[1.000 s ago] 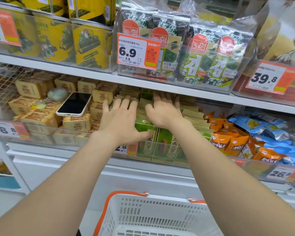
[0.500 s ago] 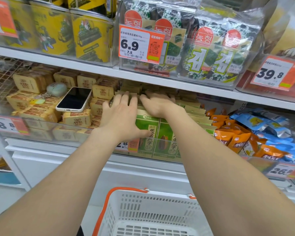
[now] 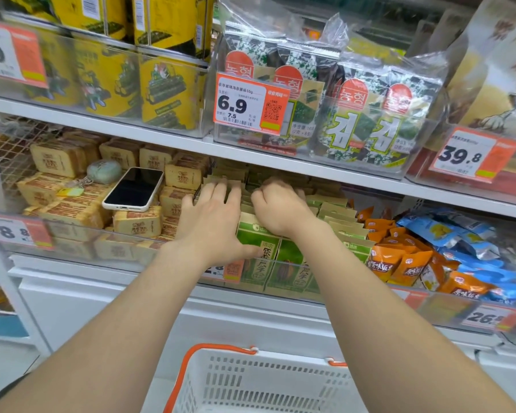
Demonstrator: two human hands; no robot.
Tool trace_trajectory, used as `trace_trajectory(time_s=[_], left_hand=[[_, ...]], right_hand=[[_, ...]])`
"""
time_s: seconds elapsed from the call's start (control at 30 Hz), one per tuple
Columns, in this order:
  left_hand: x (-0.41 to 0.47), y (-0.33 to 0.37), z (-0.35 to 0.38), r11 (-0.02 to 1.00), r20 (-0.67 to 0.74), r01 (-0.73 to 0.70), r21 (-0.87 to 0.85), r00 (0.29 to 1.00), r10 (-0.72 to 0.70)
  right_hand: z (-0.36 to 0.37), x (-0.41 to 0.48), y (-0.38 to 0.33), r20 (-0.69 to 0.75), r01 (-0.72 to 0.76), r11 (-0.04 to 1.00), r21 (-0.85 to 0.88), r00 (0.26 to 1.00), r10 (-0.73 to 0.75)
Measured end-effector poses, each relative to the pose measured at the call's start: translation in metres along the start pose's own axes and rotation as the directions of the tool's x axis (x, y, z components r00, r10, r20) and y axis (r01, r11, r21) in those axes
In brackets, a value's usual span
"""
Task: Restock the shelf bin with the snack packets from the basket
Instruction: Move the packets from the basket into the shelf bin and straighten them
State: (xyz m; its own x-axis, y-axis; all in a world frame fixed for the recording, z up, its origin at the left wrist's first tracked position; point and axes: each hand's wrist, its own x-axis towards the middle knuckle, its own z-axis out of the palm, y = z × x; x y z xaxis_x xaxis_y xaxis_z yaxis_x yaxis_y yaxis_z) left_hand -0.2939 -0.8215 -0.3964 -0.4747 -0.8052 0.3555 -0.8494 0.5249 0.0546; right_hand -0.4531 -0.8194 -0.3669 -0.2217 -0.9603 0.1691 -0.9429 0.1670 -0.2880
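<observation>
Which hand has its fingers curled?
The right hand, fingers curled into the green paper snack packets; the left hand lies flat on them, fingers straight.

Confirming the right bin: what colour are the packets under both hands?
The packets are green-fronted with tan tops, head view.

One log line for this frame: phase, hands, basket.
phase: arranging green packets in shelf bin | left hand: flat on packets | right hand: curled over packet tops | basket: low in view
</observation>
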Motion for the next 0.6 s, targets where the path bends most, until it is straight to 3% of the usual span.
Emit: trace_trajectory(time_s=[0.17, 0.3, 0.6], left_hand=[[0.001, -0.002, -0.002, 0.999, 0.036, -0.001, -0.037, 0.999, 0.002], [0.0, -0.002, -0.002, 0.999, 0.035, 0.004, -0.052, 0.999, -0.002], [-0.001, -0.002, -0.003, 0.998, 0.037, 0.0, -0.064, 0.999, 0.002]], right_hand=[[-0.009, -0.006, -0.002, 0.147, -0.03, 1.0, 0.005, 0.989, 0.029], [-0.01, -0.004, 0.0, 0.159, -0.04, 0.999, 0.035, 0.987, 0.034], [-0.012, 0.008, -0.007, 0.175, -0.035, 0.993, -0.112, 0.983, 0.054]])
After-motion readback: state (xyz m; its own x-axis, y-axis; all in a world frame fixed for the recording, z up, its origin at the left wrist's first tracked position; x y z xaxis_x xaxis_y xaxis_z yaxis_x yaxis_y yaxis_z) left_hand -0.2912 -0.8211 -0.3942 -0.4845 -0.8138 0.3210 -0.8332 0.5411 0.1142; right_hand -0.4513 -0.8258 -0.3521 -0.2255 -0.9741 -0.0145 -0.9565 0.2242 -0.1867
